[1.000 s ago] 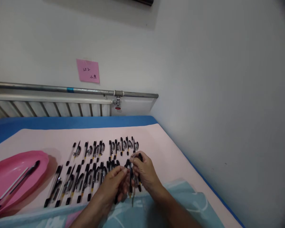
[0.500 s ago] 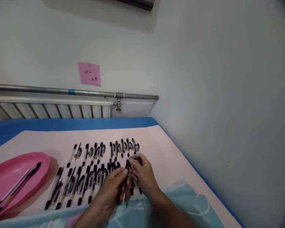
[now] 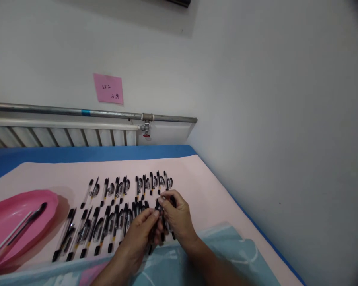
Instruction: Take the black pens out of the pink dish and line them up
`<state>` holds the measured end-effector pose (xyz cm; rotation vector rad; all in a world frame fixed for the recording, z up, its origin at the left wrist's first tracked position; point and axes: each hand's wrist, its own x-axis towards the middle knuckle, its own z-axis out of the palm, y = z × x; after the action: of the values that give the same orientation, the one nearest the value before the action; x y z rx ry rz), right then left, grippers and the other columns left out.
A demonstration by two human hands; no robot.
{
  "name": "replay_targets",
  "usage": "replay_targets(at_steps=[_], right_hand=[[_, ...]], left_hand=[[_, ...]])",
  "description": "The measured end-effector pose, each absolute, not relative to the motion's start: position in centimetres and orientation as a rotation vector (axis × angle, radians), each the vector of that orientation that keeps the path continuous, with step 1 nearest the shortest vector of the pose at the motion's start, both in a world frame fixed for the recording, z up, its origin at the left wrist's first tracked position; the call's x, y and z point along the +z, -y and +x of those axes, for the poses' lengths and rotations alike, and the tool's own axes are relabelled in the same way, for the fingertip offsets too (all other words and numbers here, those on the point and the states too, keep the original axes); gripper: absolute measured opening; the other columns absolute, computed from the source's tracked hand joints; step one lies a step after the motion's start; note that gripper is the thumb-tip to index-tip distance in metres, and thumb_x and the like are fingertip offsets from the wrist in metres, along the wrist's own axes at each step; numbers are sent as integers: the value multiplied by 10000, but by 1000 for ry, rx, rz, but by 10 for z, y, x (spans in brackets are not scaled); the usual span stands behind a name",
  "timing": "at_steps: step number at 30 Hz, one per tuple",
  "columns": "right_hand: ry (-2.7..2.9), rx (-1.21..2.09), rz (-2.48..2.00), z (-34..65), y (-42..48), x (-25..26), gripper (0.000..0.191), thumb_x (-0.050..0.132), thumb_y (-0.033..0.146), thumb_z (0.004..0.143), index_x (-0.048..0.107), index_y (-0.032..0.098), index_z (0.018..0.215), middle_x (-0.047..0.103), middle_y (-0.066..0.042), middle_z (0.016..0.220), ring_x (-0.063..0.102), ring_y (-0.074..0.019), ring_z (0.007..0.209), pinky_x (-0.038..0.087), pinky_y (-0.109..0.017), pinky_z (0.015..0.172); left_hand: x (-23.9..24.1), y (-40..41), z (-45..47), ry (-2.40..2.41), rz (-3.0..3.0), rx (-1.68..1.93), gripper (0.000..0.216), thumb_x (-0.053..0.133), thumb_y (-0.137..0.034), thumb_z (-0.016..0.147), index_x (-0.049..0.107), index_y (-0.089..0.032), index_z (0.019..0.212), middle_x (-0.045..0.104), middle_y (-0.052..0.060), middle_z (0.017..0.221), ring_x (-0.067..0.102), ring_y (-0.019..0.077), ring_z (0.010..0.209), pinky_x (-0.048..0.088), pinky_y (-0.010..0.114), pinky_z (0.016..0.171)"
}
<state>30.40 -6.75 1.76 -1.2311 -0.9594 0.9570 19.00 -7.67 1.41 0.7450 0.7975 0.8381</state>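
My left hand (image 3: pixel 143 226) is closed, thumb and index finger pinching a slim black pen (image 3: pixel 157 204). Against it, my right hand (image 3: pixel 177 212) has its fingertips closed at the pen's upper end, and a small part there is mostly hidden by the fingers. Below and around both hands lie more black pens, partly covered by them. To the left is a front row of disassembled pens (image 3: pixel 91 232), clear barrels with black ends beside loose caps. A back row of pens (image 3: pixel 116 190) lies farther off, with another group of pens (image 3: pixel 151 182) beyond my right hand.
A pink plate (image 3: pixel 44 234) at the left holds a pen and a thin white stick. Light blue patterned cloth (image 3: pixel 226 246) runs along the near edge. The pink table cover (image 3: pixel 193 178) has a blue border (image 3: pixel 107 153). A wall stands at the right; a radiator (image 3: pixel 59 137) and pipe lie behind.
The view has shifted slightly. My hands stay close together; the long pale tip that hung below my left fingers is no longer visible. The laid-out pens look unchanged.
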Motion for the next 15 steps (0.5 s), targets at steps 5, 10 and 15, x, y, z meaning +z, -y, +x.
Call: replay_targets(at_steps=[5, 10, 15], right_hand=[[929, 1042, -1221, 306, 66, 20, 166, 662, 315, 647, 594, 203, 750, 506, 51, 564, 420, -73, 425, 322, -189, 390], [929, 1111, -1229, 307, 65, 21, 144, 659, 271, 641, 592, 205, 749, 456, 78, 499, 354, -53, 368, 277, -177, 358], [1039, 1146, -1261, 304, 69, 23, 134, 630, 302, 674, 597, 218, 774, 571, 47, 593, 445, -69, 389, 328, -189, 380]], left_hand=[[21, 81, 191, -767, 716, 806, 299, 660, -418, 674, 533, -150, 708, 542, -21, 573, 484, 74, 461, 374, 181, 399], [17, 79, 191, -745, 710, 816, 298, 663, -397, 675, 488, -157, 646, 512, -37, 526, 453, 68, 420, 360, 177, 364], [16, 78, 190, -781, 728, 833, 301, 650, -406, 688, 484, -159, 648, 516, -37, 521, 457, 71, 413, 377, 185, 368]])
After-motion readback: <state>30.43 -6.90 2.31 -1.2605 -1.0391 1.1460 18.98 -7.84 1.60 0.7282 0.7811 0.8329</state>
